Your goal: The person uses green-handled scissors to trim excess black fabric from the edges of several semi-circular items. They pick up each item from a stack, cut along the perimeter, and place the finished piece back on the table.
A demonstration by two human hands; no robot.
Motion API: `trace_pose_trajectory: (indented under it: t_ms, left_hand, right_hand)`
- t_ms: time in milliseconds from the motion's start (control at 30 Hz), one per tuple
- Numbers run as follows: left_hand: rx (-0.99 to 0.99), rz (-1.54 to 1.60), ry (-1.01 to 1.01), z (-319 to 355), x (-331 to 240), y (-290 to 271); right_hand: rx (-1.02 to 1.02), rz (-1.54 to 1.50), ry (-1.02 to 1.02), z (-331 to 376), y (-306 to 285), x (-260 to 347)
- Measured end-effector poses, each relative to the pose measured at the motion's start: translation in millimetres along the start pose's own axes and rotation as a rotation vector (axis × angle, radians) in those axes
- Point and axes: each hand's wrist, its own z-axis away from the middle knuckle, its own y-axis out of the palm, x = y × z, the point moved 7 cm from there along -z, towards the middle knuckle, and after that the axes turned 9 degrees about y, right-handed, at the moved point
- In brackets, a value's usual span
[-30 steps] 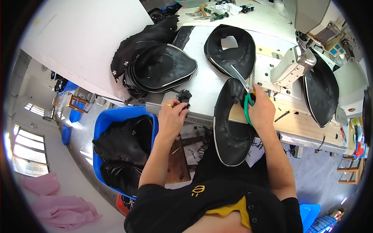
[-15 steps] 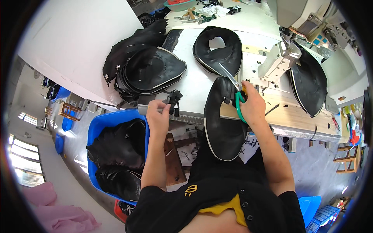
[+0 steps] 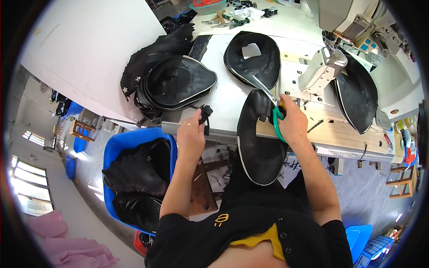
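Observation:
My right hand (image 3: 292,123) is closed round the green handles of a pair of scissors (image 3: 278,123), whose blades point up and left over the worktable. Beside them, a black leather shoe upper (image 3: 261,156) with a pale edge hangs over the table's front edge, its lower part above my lap. At the front edge further left, my left hand (image 3: 191,136) has its fingers pinched against a small bunch of black scraps (image 3: 206,114). A stack of similar black uppers (image 3: 181,80) lies just behind that hand. More uppers (image 3: 263,56) sit behind the scissors, with a white patch on top.
A sewing machine (image 3: 319,71) stands at the right, with another black upper (image 3: 356,98) beyond it. Below the left of the table, a blue bin (image 3: 107,172) holds black pieces. Hand tools (image 3: 230,20) lie at the back. A wooden stool (image 3: 403,181) is at the far right.
My left hand has moved slightly right and up, onto the black scraps. The right hand, scissors and hanging upper have stayed much the same; the whole view has shifted a little.

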Motion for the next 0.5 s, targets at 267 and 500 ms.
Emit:
trace_pose_trajectory:
  t_ms: [267, 500]
  left_hand:
    - [-0.334, 0.266, -0.195, 11.7, 43.3, -10.2]
    - [-0.16, -0.051, 0.089, -11.4, 25.6, 12.8]
  right_hand:
    - [0.009, -0.005, 0.015, -1.0, 0.4, -0.8]
    - [0.026, -0.004, 0.017, 0.1, 2.5, 2.1]
